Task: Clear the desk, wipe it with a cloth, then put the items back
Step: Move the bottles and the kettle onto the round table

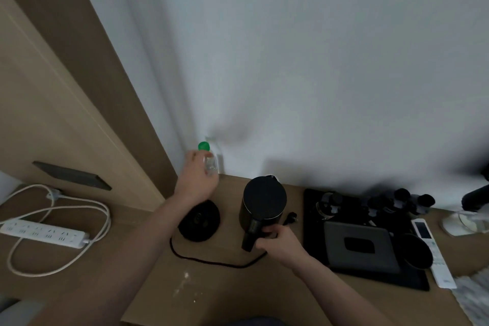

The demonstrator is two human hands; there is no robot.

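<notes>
Black and matte, an electric kettle (264,205) stands upright on a brown wooden bench (217,288), its long axis vertical, its spout toward the white curtain (291,61) behind and its handle toward the viewer. The right hand (277,242) reaches in from below, fingers curled round the kettle's handle, grasping it; the fingertips are hidden behind the handle. Left of the kettle, the left hand (197,180) stretches farther back with the forearm extended, fingers wrapped round a clear plastic bottle (210,161) with a green cap (204,146). The bottle stands roughly upright, cap uppermost, against the curtain; its lower part is covered by the hand. Between that forearm and the kettle lies the kettle's round black base (199,221), partly hidden by the wrist, its black cord (211,262) looping in front of the kettle. Right of the kettle sits a black tray (370,276) holding dark items that are hard to make out in the dim light, and a white remote (434,251) beyond it. Far left of the kettle lies a white power strip (43,233).
</notes>
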